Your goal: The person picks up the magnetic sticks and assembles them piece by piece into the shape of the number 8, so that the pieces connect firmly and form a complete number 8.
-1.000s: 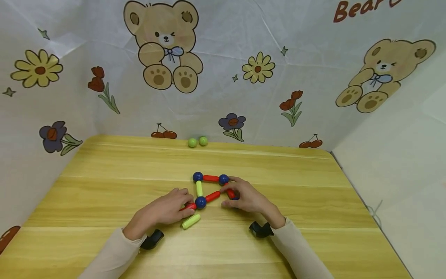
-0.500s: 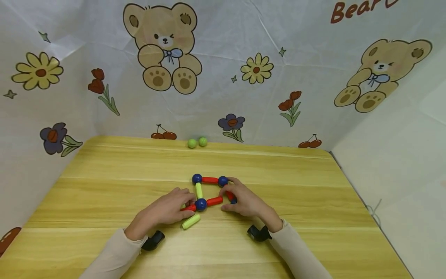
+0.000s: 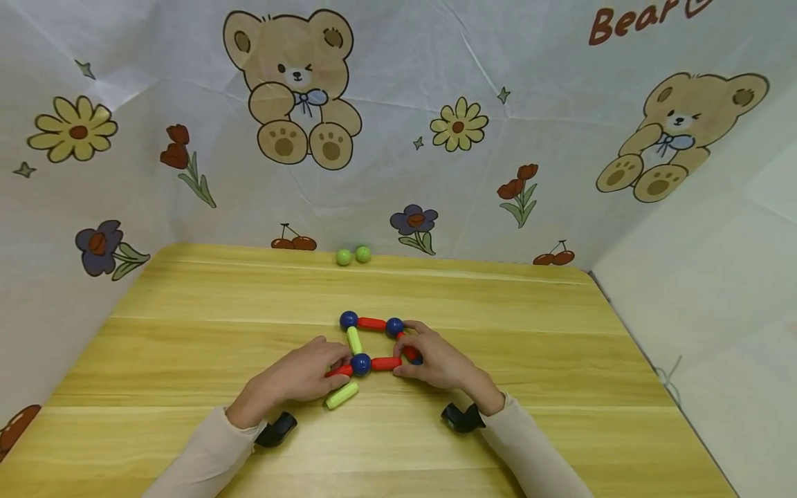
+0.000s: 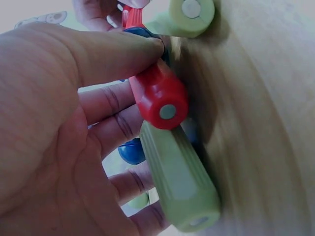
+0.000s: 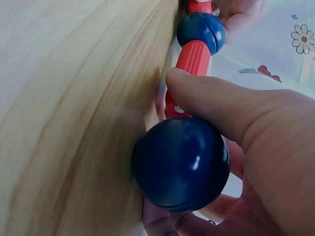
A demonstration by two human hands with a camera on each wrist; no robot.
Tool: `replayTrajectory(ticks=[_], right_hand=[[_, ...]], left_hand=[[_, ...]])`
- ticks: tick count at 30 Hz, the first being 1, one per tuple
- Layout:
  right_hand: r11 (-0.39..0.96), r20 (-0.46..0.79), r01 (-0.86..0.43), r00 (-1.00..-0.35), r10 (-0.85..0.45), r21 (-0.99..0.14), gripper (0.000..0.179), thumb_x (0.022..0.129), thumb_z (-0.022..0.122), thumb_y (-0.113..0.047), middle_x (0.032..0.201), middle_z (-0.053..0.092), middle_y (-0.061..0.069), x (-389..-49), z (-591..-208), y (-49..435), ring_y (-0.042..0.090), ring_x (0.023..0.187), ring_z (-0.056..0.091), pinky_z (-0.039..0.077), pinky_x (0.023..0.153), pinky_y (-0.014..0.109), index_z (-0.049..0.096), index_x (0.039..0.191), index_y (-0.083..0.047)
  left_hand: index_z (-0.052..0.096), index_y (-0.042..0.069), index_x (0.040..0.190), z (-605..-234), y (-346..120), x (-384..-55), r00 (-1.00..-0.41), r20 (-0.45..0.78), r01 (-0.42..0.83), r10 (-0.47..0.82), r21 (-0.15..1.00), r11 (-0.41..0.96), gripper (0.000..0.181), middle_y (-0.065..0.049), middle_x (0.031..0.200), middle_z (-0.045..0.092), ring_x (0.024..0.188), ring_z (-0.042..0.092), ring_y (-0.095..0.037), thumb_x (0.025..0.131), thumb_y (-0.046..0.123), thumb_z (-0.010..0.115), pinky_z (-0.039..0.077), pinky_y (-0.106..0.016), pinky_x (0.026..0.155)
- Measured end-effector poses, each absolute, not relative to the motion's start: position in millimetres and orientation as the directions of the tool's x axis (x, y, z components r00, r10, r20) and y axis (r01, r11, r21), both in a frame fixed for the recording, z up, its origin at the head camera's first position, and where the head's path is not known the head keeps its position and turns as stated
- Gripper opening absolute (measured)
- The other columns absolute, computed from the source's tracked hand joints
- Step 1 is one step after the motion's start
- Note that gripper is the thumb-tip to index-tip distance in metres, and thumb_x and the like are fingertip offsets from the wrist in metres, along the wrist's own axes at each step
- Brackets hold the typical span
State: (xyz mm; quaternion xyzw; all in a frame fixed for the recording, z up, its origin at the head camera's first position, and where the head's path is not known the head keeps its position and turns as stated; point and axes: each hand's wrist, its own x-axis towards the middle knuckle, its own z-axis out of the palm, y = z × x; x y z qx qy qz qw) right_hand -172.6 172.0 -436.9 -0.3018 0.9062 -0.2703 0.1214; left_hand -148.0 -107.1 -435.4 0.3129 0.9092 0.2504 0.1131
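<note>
My left hand (image 3: 299, 370) pinches a red magnetic rod (image 4: 160, 93), which meets a near blue ball (image 3: 360, 364). A pale green rod (image 4: 179, 172) lies against that hand's fingers. On the ball's other side my right hand (image 3: 438, 356) pinches another red magnetic rod (image 3: 385, 364) near its end. Close to the right thumb sits a large-looking blue ball (image 5: 182, 164), partly hidden in the head view. A green rod (image 3: 353, 339) runs from the near ball to a far ball (image 3: 349, 320). A red rod (image 3: 371, 323) links it to another blue ball (image 3: 394, 326).
One loose green rod (image 3: 342, 395) lies just in front of the left hand. Two green balls (image 3: 353, 255) rest at the table's back edge. Behind the wooden table (image 3: 218, 290) hangs a printed cloth with bears (image 3: 305, 90).
The red rod at the right has swung toward me about the near blue ball, its free end now at the right fingertips. The left hand has barely moved.
</note>
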Motion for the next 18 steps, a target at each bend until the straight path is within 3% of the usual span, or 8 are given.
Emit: replayTrajectory(ticks=[4,8,12,18], right_hand=[[0.676,-0.058,-0.477,-0.792,-0.607,-0.561,0.016,0.092,0.079,-0.024,0.151,0.046,0.027,-172.4,-436.5,172.1,0.047,0.143,0.042,0.037,0.113,0.063,0.069,0.098,-0.013],[0.680,-0.057,-0.471,-0.798,-0.600,-0.563,0.016,0.093,0.079,-0.024,0.151,0.047,0.027,-172.7,-437.5,172.5,0.047,0.143,0.042,0.036,0.113,0.063,0.069,0.098,-0.013],[0.672,-0.027,-0.477,-0.805,-0.593,-0.566,0.017,0.094,0.078,-0.025,0.147,0.051,0.027,-173.7,-439.5,172.6,0.046,0.140,0.045,0.038,0.112,0.063,0.069,0.099,-0.012],[0.657,-0.033,-0.467,-0.800,-0.599,-0.592,0.023,0.092,0.080,-0.026,0.148,0.049,0.026,-175.2,-437.7,175.3,0.046,0.140,0.045,0.038,0.112,0.063,0.069,0.107,-0.012]], left_hand=[[0.066,0.010,0.108,-434.7,-108.4,-148.3,-0.769,-0.048,0.519,0.638,0.537,0.665,0.012,0.003,0.095,0.060,0.087,0.049,-0.016,0.098,0.017,0.069,0.041,-0.031,0.075],[0.066,0.012,0.109,-434.6,-110.9,-149.9,-0.764,-0.061,0.501,0.642,0.572,0.650,0.012,0.004,0.092,0.059,0.083,0.051,-0.012,0.098,0.015,0.070,0.042,-0.030,0.072],[0.064,0.015,0.101,-434.6,-113.1,-150.9,-0.758,-0.072,0.492,0.649,0.590,0.640,0.012,0.005,0.081,0.051,0.073,0.046,-0.009,0.096,0.019,0.074,0.037,-0.026,0.063],[0.061,0.015,0.090,-430.8,-113.8,-149.0,-0.755,-0.034,0.507,0.655,0.603,0.616,0.017,0.003,0.081,0.052,0.072,0.043,-0.007,0.094,0.021,0.077,0.037,-0.024,0.064]])
